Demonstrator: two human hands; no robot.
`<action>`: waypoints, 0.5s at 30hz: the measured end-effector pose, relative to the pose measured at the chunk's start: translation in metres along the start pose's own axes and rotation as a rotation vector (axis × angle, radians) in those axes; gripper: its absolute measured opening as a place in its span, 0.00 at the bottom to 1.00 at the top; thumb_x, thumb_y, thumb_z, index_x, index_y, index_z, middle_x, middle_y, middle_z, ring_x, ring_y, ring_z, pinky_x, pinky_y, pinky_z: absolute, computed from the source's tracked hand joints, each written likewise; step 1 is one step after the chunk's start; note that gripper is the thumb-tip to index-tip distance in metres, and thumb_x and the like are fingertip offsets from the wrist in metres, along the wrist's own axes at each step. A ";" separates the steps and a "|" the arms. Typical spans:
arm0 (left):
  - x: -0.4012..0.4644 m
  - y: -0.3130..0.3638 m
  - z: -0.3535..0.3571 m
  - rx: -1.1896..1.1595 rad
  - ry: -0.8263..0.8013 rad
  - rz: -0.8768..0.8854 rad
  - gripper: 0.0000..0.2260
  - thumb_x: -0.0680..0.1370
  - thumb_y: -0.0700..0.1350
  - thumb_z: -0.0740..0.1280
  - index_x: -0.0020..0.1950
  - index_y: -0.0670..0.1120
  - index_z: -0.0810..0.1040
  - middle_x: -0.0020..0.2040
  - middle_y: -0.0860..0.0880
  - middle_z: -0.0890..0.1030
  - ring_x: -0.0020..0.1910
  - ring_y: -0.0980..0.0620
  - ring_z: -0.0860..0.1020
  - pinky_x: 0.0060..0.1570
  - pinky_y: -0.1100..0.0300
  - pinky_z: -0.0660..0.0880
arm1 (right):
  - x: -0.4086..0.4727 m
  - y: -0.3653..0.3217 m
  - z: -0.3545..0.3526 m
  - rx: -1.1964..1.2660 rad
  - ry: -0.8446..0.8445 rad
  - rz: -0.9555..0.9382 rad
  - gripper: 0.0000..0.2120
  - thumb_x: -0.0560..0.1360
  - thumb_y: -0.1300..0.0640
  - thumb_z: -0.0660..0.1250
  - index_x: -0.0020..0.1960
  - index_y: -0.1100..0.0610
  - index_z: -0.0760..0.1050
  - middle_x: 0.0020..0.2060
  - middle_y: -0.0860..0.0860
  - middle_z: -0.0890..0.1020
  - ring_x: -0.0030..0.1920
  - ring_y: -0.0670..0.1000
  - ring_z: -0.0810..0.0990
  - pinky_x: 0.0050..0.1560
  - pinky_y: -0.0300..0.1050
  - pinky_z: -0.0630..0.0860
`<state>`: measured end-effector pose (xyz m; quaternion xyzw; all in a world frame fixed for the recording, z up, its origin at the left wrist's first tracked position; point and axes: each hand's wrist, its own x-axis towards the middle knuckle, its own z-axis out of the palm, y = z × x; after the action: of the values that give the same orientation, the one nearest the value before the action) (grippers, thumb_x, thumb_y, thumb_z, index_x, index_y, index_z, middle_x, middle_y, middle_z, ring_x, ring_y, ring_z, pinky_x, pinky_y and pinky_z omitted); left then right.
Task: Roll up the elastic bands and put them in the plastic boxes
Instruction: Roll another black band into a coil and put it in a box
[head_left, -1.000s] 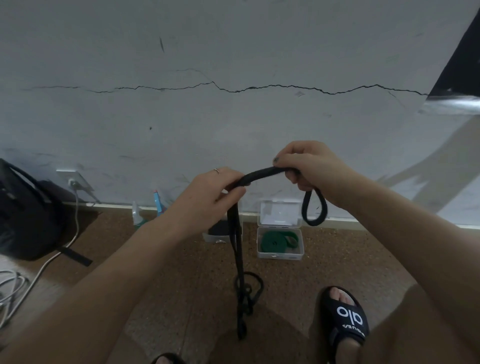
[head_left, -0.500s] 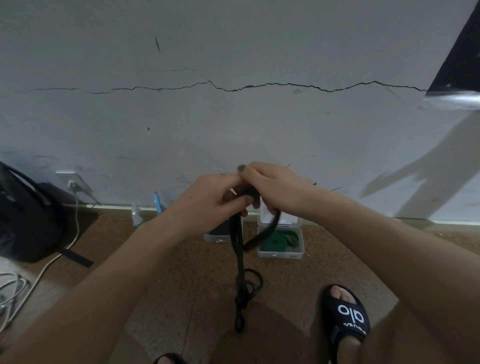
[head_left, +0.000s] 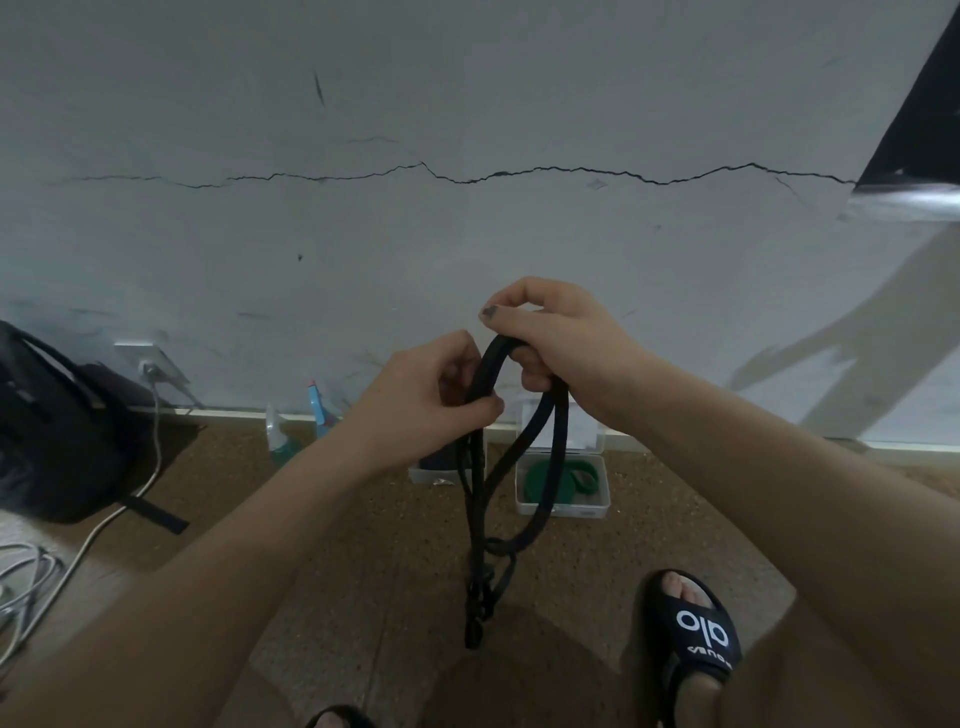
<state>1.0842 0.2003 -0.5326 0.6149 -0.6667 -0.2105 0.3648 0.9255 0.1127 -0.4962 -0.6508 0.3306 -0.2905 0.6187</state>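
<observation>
A person stands facing a cracked grey wall, looking down at both hands held out in front. The left hand (head_left: 441, 400) has its fingers pinched closed around a black elastic band (head_left: 480, 499) near its top. The right hand (head_left: 550, 343), just beside it at about two o'clock, has its fingers curled around the same band where it arches over into a loop. From the hands the band hangs straight down towards six o'clock in several loose strands, its lower end dangling above the brown floor (head_left: 322, 519).

On the floor against the wall, behind the hanging band, sits an open clear plastic box (head_left: 597, 506) with a green band (head_left: 582, 475) already coiled inside. A second box (head_left: 434, 474) lies just to its left, at nine o'clock from it, mostly hidden by the left hand; something dark seems to be in it.

So the job looks partly done: one band is boxed, while the black one is only starting to be looped and has yet to be rolled and put away.
</observation>
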 end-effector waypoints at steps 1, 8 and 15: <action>0.001 -0.001 0.002 0.017 -0.008 -0.001 0.10 0.75 0.49 0.73 0.48 0.48 0.75 0.43 0.47 0.83 0.43 0.48 0.83 0.46 0.44 0.81 | 0.000 0.000 -0.001 0.031 0.006 -0.003 0.04 0.82 0.59 0.68 0.50 0.58 0.77 0.26 0.49 0.68 0.24 0.45 0.64 0.26 0.40 0.63; 0.003 -0.003 0.005 0.046 -0.020 0.051 0.08 0.77 0.46 0.74 0.50 0.48 0.76 0.43 0.54 0.83 0.45 0.57 0.84 0.49 0.52 0.83 | 0.003 -0.002 -0.010 0.159 0.067 -0.040 0.03 0.82 0.62 0.66 0.51 0.61 0.76 0.23 0.48 0.68 0.23 0.46 0.63 0.24 0.39 0.61; 0.001 0.003 -0.007 -0.029 0.039 0.014 0.09 0.75 0.44 0.76 0.46 0.44 0.77 0.34 0.57 0.78 0.34 0.60 0.80 0.38 0.65 0.76 | 0.001 -0.006 -0.028 0.096 0.106 -0.022 0.03 0.82 0.62 0.66 0.52 0.62 0.76 0.22 0.48 0.68 0.23 0.47 0.61 0.24 0.39 0.60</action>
<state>1.0873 0.2005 -0.5256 0.6091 -0.6605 -0.2053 0.3880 0.9041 0.0951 -0.4885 -0.6077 0.3414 -0.3470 0.6275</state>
